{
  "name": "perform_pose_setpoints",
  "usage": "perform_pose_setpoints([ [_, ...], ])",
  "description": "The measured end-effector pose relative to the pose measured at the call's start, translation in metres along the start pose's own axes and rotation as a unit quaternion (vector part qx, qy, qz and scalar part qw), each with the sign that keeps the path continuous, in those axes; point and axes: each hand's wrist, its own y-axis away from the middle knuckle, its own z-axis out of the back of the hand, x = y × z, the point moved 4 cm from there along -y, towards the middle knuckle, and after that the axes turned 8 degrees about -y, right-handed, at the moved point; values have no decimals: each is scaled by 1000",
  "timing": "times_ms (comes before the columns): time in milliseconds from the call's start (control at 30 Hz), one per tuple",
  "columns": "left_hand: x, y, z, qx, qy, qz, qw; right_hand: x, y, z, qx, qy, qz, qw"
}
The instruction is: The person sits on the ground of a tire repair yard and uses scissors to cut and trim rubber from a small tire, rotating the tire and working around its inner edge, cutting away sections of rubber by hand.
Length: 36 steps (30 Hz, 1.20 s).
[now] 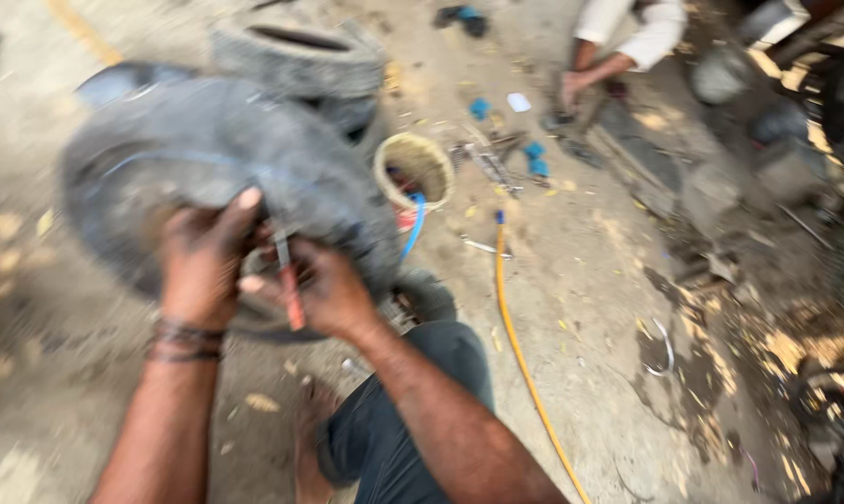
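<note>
A dusty black tyre [207,140] with an inner tube is held up in front of me, blurred by motion. My left hand [203,257] grips its near edge, fingers curled over the rubber. My right hand [324,289] is just beside it, shut on a thin red-handled tool [289,280] whose metal tip points up against the tyre's edge. My knee in dark trousers [422,392] is below the hands.
Another tyre [296,56] lies behind on the dirt ground. A small round bucket [414,168] with a blue hose stands to the right, beside scattered tools. A yellow hose [520,345] runs down the ground. Another person's hand [571,89] works at top right.
</note>
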Motion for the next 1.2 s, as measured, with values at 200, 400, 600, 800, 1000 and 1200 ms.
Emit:
perform_pose_setpoints([
  [200,6,-1,2,30,74,-38,996,1,9,2,16,-3,-31,999],
  [400,18,-6,0,-35,81,-35,995,-3,6,1,-11,-26,-47,999],
  [600,15,-6,-3,-41,125,-24,991,-1,9,5,-12,39,-16,999],
  [800,22,-6,-3,-32,98,-4,995,-11,6,7,-16,0,-27,1000],
  [1000,19,-3,-7,-1,77,16,997,-16,6,5,-15,-166,-76,983],
  [1200,20,-5,-2,6,112,26,993,-15,10,5,-7,-44,-51,998],
])
